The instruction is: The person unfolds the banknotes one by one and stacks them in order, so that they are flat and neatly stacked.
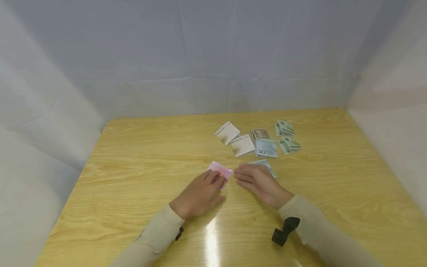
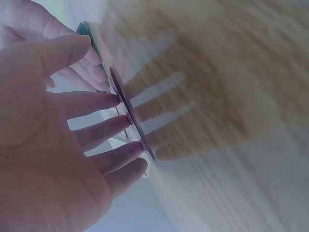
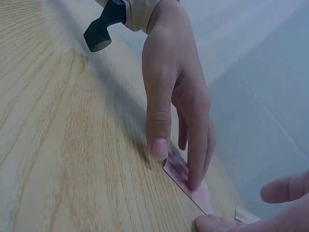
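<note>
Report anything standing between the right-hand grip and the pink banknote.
Nothing visible in the way: the right-hand grip is close beside the pink banknote, contact unclear. The left-hand grip touches it from the other side; the partly covered blue banknote lies beyond the right-hand grip, not between.

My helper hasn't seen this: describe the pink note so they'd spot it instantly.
On the wooden table, find the person's left grip. Partly hidden beneath it is the pink note, the only pink one: the other notes show white, green, blue or brown.

Pale sheets (image 1: 207, 55) walling a wooden table (image 1: 133, 159) suggest a makeshift booth.
</note>
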### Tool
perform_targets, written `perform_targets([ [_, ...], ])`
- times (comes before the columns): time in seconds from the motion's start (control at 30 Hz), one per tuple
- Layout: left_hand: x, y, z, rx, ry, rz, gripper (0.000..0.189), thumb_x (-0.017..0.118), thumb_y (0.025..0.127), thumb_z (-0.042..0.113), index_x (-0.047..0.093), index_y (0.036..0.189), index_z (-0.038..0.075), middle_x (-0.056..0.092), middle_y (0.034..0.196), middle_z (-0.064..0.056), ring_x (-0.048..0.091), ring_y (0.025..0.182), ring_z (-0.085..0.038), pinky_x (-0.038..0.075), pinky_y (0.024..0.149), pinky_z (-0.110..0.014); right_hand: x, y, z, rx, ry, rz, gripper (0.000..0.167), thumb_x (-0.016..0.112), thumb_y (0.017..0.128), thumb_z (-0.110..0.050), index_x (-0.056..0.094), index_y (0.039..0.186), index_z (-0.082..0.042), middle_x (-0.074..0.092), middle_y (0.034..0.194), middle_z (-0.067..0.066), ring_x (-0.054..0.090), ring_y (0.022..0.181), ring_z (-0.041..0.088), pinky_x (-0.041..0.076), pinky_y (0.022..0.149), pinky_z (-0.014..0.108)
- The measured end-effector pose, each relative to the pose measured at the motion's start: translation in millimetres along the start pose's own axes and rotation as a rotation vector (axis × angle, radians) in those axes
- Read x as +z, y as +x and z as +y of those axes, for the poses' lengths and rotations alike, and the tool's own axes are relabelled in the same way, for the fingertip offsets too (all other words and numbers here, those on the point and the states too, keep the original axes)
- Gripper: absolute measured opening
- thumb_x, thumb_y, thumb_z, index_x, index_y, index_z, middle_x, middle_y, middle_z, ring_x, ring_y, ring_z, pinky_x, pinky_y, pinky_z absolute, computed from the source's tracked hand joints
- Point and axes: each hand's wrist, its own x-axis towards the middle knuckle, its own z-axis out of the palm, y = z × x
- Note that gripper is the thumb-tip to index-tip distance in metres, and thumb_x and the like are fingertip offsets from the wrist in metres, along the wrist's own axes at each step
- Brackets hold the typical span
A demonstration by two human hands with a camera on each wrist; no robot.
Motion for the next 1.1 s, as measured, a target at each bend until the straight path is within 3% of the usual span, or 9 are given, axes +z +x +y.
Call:
perform_targets([
  [0.47, -1.0, -1.4, 2.8, -0.015, -0.024, -0.034, 0.066, 0.057, 0.103, 0.038, 0.039, 0.152, -0.003, 0.035, 0.159, -0.021, 0.034, 0.145, -0.040, 0.026, 0.122, -0.052, 3, 8.4, -3, -0.016, 0.020, 0.025, 0.051, 0.044, 0.104, -0.002, 0.027, 0.148, 0.017, 0.039, 0.150, 0.034, 0.039, 0.142, 0.043, 0.035, 0.119, 0.046],
  [0.8, -2.0, -1.4, 5.8, -0.043, -0.033, -0.039, 0.068, 0.056, 0.103, 0.040, 0.039, 0.151, -0.004, 0.035, 0.159, -0.021, 0.035, 0.143, -0.042, 0.032, 0.118, -0.055, 6, 16.8, -6, -0.003, 0.025, 0.080, 0.045, 0.047, 0.101, 0.000, 0.036, 0.142, 0.017, 0.045, 0.144, 0.032, 0.048, 0.133, 0.039, 0.042, 0.115, 0.040],
  [1.1, 0.9, -2.5, 7.8, -0.049, -0.052, -0.046, 0.068, 0.054, 0.104, 0.042, 0.037, 0.153, -0.001, 0.033, 0.160, -0.019, 0.033, 0.145, -0.041, 0.031, 0.119, -0.055, 8, 17.5, -11, 0.012, 0.002, 0.063, 0.048, 0.049, 0.102, -0.003, 0.035, 0.144, 0.013, 0.046, 0.144, 0.033, 0.049, 0.132, 0.040, 0.043, 0.114, 0.046],
])
